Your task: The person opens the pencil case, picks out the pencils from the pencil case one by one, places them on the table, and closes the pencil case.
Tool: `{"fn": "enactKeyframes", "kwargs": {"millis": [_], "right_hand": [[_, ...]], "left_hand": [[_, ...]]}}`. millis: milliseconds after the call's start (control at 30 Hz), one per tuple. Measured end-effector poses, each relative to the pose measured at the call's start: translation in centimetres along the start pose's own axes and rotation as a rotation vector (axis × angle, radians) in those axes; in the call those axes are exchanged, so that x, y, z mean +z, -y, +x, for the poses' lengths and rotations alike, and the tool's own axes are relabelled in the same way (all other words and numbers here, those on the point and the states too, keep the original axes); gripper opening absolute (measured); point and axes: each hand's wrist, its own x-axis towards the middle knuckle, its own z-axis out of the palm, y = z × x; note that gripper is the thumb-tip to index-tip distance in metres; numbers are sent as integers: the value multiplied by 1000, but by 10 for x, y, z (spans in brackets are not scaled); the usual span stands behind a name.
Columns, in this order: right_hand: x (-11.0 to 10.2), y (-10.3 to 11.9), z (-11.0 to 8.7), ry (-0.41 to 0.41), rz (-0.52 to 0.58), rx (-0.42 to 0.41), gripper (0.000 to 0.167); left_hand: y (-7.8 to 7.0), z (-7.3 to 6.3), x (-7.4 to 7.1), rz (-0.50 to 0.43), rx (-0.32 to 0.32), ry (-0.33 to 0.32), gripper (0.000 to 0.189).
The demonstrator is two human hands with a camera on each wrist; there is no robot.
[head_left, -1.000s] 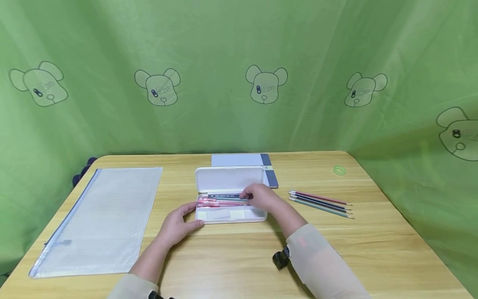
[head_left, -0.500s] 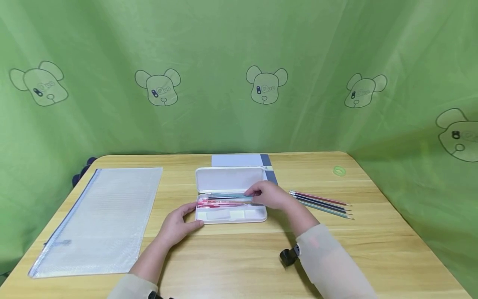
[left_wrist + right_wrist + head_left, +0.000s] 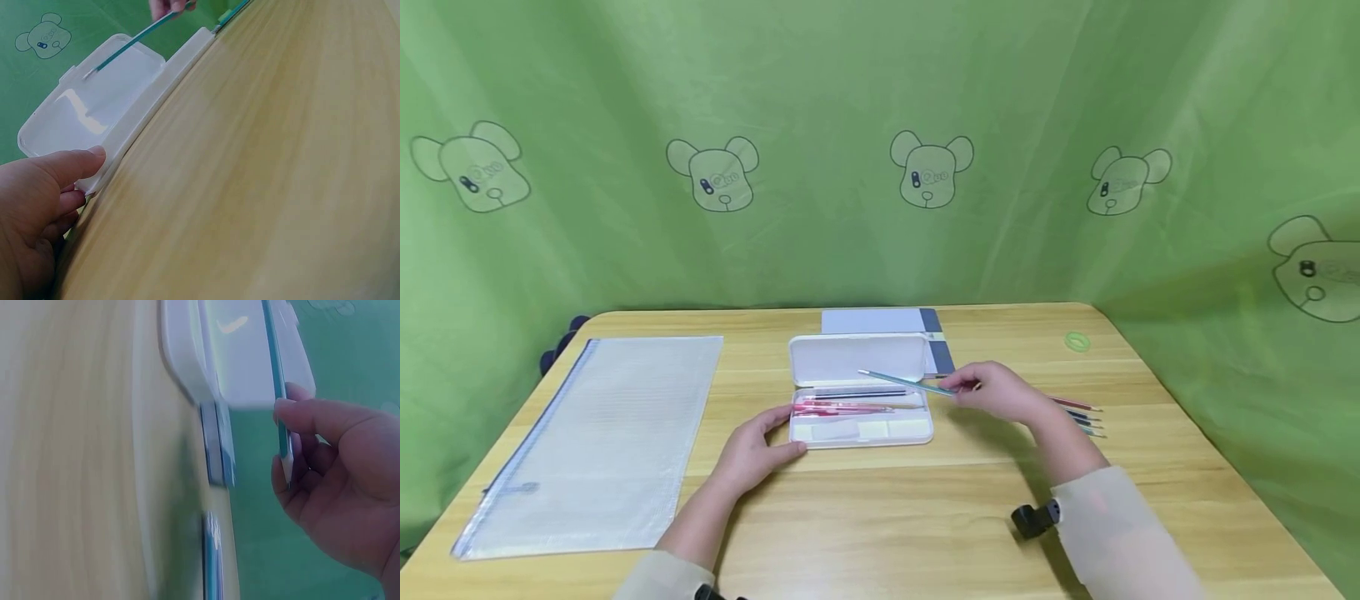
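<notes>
- The right hand [image 3: 1000, 393] pinches a teal pencil [image 3: 898, 382] near its sharp tip. The pencil hangs in the air at the box's 2 o'clock side, with its blunt end pointing to 10 o'clock.
- The left hand [image 3: 752, 450] grips the box [image 3: 868, 444] at its 9 o'clock end, thumb on the front wall, fingers round the corner.
- Most of the pencil sticks out past the pinch. If the pinch goes soft, the long end could dip or spin.
- The blunt end is in front of the lid [image 3: 827, 358]; I can't tell how near. A swing toward 12 o'clock might bump the lid and make it flop.
- A hard bump there could also shove the book [image 3: 868, 321], just behind at 12 o'clock.
- The sharp tip sits close to the bent fingers, so a slip could poke skin.
- Red pens [image 3: 842, 408] and a dark pencil [image 3: 857, 395] lie loose in the box. If the teal one fell, it might land across them in a mess.
- The spare pencils [image 3: 1084, 417] lie at 3 o'clock, partly hidden by the right arm [image 3: 1067, 437]. If the arm drops low, it could roll them apart.
- The box looks light. If the left hand let go, a knock might slide it.
</notes>
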Motion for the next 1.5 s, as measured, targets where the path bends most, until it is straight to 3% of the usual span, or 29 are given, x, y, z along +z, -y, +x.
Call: {"fn": "enactKeyframes", "kwargs": {"millis": [400, 733, 1100, 1500], "right_hand": [[-44, -40, -56, -39, -55, 101, 28], [-56, -76, -92, -59, -139, 181, 28], [-57, -100, -101, -61, -251, 254, 24], [-53, -105, -99, -81, -309, 230, 18]], "left_hand": [[-1, -1, 0, -4, 0, 0, 66], [0, -1, 0, -5, 4, -3, 66], [-2, -2, 0, -10, 4, -1, 65], [-2, -2, 0, -8, 0, 3, 66]]}}
